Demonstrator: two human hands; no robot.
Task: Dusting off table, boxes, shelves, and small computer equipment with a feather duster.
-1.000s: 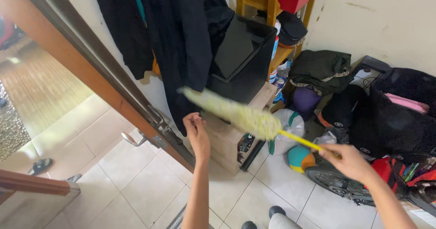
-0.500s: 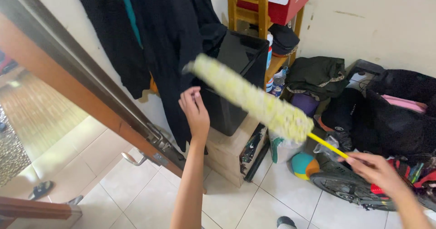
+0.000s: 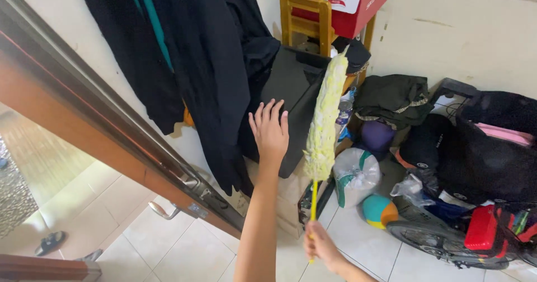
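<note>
My left hand (image 3: 270, 131) reaches toward the hanging dark clothes (image 3: 207, 64), fingers spread flat. Beside it stands the fluffy yellow duster (image 3: 326, 120), upright before the dark bag (image 3: 293, 92); my right hand (image 3: 320, 244) fingers wrap its yellow handle.

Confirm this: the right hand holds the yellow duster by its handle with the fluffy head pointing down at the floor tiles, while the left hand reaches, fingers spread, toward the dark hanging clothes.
Not quite. In the head view the right hand grips the handle at the bottom and the yellow duster stands nearly upright, its fluffy head pointing up toward the wooden chair, not down. The left hand does reach, fingers spread, toward the dark hanging clothes.
</note>
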